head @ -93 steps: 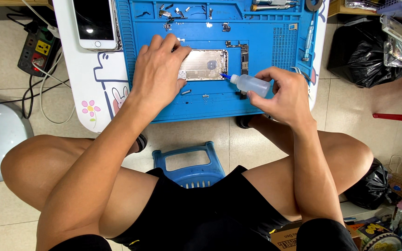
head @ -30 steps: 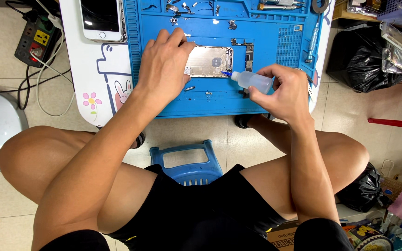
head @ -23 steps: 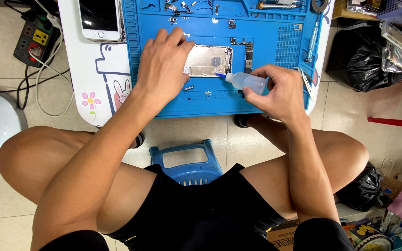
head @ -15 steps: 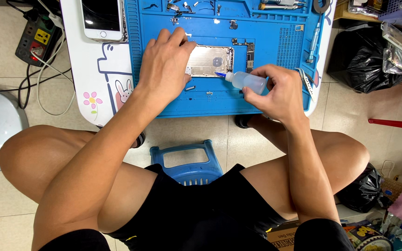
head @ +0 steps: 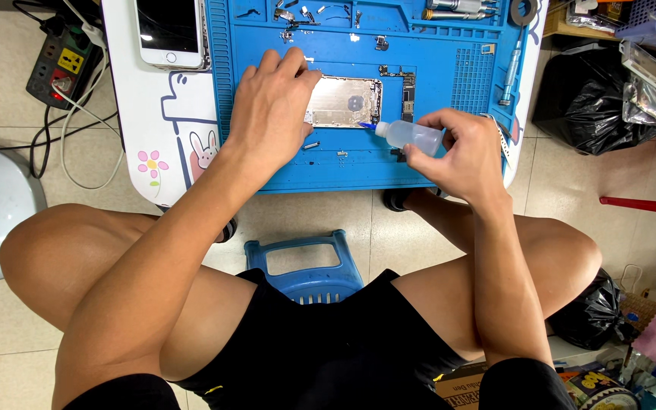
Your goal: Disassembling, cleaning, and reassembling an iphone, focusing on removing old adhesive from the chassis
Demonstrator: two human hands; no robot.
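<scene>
A white worktop (head: 161,152), smooth and round-cornered with cartoon prints, carries a blue mat (head: 434,163) of rubbery look, moulded into shallow trays and a ribbed grid at its right. On the bare white strip at the far left lies a white phone (head: 168,30), glossy dark screen up. Below the worktop, between the person's knees, stands a blue plastic stool (head: 305,262) on pale floor tiles.

In the middle of the mat lies a phone shell (head: 347,101), a flat, matt, silvery metal rectangle, its long axis running left to right. The left hand (head: 271,110) lies spread over its left end, fingers flat and apart, pressing it down. Just right of the shell stands a narrow dark circuit board (head: 406,91), long axis near to far.

The right hand (head: 465,148) is closed round a small bottle (head: 411,137) of cloudy, translucent soft plastic, cylindrical, with a thin blue nozzle (head: 366,126). The bottle lies nearly level, long axis left to right, nozzle pointing left at the shell's near right corner; whether the tip touches the metal cannot be told.

A slim metal screwdriver (head: 509,72) lies at the mat's right edge, and tiny screws (head: 341,154) and brackets dot the mat.
</scene>
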